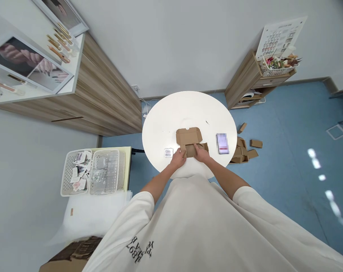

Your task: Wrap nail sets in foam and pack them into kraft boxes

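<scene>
A small flat brown cardboard box (189, 138) lies unfolded on the round white table (188, 109), its lid flap pointing away from me. My left hand (178, 158) grips the box's near left corner with fingers curled. On the near right side, my right hand (200, 153) presses and pinches a flap. A small clear packet (168, 152) lies just left of my left hand. A phone (222, 143) with a lit screen rests to the right of the box.
Several folded brown boxes (243, 149) lie on the blue floor right of the table. A white basket (90, 172) with packets and plastic trays sits on a stand at my left. Wooden cabinets (103, 98) stand along the wall, and a shelf unit (253, 75) at the back right.
</scene>
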The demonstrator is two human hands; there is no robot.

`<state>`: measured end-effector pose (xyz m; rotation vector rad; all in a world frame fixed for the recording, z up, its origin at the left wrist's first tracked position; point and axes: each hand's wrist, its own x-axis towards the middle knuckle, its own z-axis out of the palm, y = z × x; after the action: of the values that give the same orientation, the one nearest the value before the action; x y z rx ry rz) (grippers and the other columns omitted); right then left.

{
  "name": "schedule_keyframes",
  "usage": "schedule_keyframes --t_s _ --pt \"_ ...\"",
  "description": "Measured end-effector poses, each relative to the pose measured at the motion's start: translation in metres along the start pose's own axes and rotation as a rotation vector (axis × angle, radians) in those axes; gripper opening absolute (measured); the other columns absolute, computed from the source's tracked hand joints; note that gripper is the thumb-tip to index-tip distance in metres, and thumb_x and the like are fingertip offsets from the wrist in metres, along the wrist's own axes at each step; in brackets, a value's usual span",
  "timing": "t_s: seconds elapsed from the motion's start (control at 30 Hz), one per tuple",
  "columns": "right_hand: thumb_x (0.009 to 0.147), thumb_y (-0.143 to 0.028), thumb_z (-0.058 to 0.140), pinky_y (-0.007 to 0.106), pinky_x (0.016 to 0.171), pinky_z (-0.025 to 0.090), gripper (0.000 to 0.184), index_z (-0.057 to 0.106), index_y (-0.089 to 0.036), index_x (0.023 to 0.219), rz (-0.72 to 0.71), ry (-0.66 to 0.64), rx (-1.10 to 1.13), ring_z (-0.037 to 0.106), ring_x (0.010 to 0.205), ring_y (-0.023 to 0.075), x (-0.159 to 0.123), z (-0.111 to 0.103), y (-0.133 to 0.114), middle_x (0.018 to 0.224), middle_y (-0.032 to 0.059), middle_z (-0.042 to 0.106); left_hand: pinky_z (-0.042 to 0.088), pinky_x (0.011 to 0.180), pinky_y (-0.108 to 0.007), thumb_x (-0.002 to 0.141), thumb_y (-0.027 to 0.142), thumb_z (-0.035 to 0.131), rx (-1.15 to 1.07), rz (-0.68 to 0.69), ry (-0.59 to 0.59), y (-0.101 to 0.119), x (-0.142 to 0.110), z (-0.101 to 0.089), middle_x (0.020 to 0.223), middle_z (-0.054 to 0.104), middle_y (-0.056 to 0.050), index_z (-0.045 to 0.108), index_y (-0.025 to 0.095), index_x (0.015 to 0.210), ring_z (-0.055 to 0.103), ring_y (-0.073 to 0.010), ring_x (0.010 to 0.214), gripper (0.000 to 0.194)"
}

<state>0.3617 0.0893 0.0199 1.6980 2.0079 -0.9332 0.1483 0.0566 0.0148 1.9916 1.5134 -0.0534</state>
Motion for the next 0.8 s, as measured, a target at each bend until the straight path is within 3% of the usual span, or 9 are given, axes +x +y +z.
schedule_keyframes --t_s 0.23,0.4,0.57,0.73,0.8 --pt "0.092 -0.038 0.062 0.037 0.091 0.048 0.103 -0.013 -0.023 0.162 -0.028 -0.01 -0.009 0.06 0.118 0.0326 0.002 -0.001 0.002 0.146 0.0182 0.052 0.042 0.094 -0.042 0.098 0.027 0.046 0.206 -0.057 -0.091 0.006 0.006 -0.007 0.122 0.055 -0.014 0.048 0.024 0.141 0.054 -0.0304 0.115 0.044" --pt "0.09 -0.038 0.064 0.038 0.092 0.049 0.107 -0.015 -0.024 0.161 -0.028 -0.014 -0.022 0.058 0.12 0.0324 0.002 0.001 0.003 0.15 0.0168 0.048 0.037 0.096 -0.044 0.097 0.027 0.045 0.331 -0.024 -0.096 0.008 0.007 -0.006 0.122 0.055 -0.018 0.061 0.015 0.123 0.049 -0.0331 0.117 0.033" --pt "0.092 -0.04 0.062 0.037 0.092 0.048 0.106 -0.018 -0.026 0.161 -0.035 -0.017 -0.027 0.057 0.122 0.0326 0.002 0.002 0.003 0.151 0.0161 0.047 0.032 0.1 -0.048 0.095 0.023 0.046 0.433 0.046 -0.09 0.012 0.007 -0.003 0.123 0.054 -0.023 0.062 0.008 0.122 0.045 -0.0345 0.118 0.035" --pt "0.091 -0.037 0.063 0.037 0.088 0.049 0.105 -0.013 -0.025 0.162 -0.027 -0.003 -0.004 0.06 0.116 0.032 0.001 0.002 0.003 0.147 0.0167 0.051 0.033 0.099 -0.049 0.092 0.019 0.047 0.423 0.021 -0.079 0.016 0.009 -0.003 0.123 0.056 -0.022 0.062 0.012 0.123 0.044 -0.0352 0.119 0.035" --pt "0.091 -0.036 0.063 0.037 0.089 0.049 0.104 -0.011 -0.024 0.162 -0.024 0.0 0.001 0.061 0.115 0.0322 0.001 0.001 0.002 0.146 0.0174 0.052 0.034 0.099 -0.05 0.09 0.019 0.05 0.37 0.003 -0.037 0.015 0.009 -0.004 0.131 0.053 -0.022 0.058 0.014 0.127 0.044 -0.0364 0.121 0.038"
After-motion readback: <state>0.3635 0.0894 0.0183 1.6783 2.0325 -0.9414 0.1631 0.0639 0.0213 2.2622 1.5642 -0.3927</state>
